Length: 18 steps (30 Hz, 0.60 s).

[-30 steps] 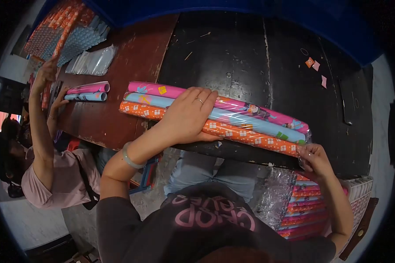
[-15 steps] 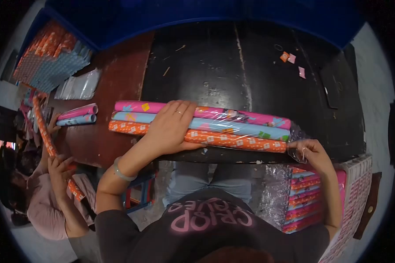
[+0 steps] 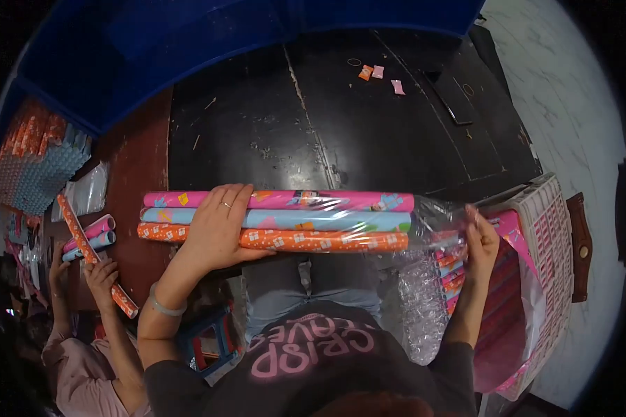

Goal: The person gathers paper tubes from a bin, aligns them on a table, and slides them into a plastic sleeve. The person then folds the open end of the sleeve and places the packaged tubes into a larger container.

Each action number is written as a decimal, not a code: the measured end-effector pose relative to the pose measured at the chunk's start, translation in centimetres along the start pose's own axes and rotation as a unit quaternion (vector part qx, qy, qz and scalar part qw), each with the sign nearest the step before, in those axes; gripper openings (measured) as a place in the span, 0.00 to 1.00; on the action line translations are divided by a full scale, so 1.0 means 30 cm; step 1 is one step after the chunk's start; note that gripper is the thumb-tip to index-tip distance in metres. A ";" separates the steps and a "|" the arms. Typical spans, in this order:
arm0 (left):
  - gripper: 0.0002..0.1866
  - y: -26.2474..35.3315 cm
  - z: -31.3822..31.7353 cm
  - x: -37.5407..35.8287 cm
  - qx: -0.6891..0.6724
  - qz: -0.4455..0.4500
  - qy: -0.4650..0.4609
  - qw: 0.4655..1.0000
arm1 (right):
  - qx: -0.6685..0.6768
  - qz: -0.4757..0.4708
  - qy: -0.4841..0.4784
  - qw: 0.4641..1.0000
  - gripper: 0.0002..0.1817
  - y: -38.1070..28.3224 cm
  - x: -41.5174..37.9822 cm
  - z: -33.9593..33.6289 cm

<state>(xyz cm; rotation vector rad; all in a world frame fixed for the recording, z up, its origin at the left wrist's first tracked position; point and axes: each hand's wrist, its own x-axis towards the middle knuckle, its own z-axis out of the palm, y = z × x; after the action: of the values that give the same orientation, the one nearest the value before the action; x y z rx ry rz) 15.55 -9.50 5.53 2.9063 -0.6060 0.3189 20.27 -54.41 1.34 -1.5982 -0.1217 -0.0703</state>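
Three wrapping paper rolls lie side by side along the table's near edge: a pink roll (image 3: 355,201), a light blue roll (image 3: 358,220) and an orange roll (image 3: 341,241) with white gift prints. My left hand (image 3: 219,226) is closed across their left half, fingers over the top and thumb along the orange roll. A clear plastic sleeve (image 3: 435,222) covers much of the rolls and reaches past their right ends. Pinched in my right hand (image 3: 481,240) is the loose end of that sleeve, a little beyond the rolls.
A white basket (image 3: 553,243) with pink lining stands at right, beside stacked packed rolls (image 3: 448,274). Small wrapped packets (image 3: 397,87) lie on the black table (image 3: 236,125). At left, a co-worker's hand (image 3: 102,278) holds an orange roll near piled rolls (image 3: 38,167).
My right hand has drawn the sleeve's end out, so more clear plastic stretches past the rolls. The view has turned right, showing more of the basket. The left hand still grips the rolls.
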 end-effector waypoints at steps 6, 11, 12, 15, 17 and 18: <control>0.51 0.065 -0.004 -0.030 -0.022 0.081 -0.070 0.994 | 0.026 -0.165 -0.067 0.984 0.12 0.159 -0.349 -0.244; 0.52 0.059 -0.004 -0.027 -0.016 0.085 -0.080 0.993 | -0.088 -0.053 -0.077 0.992 0.39 -0.052 -0.202 -0.289; 0.53 0.063 -0.003 -0.026 -0.013 0.086 -0.077 0.993 | -0.110 -0.034 -0.153 0.982 0.40 -0.112 -0.130 -0.222; 0.53 0.058 -0.001 -0.031 -0.007 0.091 -0.070 0.993 | -0.253 0.042 -0.364 0.895 0.40 -0.180 0.049 -0.036; 0.53 0.065 -0.004 -0.033 -0.004 0.093 -0.069 0.993 | -0.363 0.097 -0.488 0.788 0.39 -0.136 0.104 0.025; 0.53 0.068 -0.008 -0.033 0.000 0.086 -0.078 0.993 | -0.286 0.249 -0.583 0.718 0.33 -0.053 0.113 0.050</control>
<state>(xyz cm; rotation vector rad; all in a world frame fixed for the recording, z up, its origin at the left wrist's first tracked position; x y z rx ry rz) 13.80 -10.91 5.76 2.9022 -0.8841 0.1130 23.39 -52.76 3.29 -2.0070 -0.6931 1.4886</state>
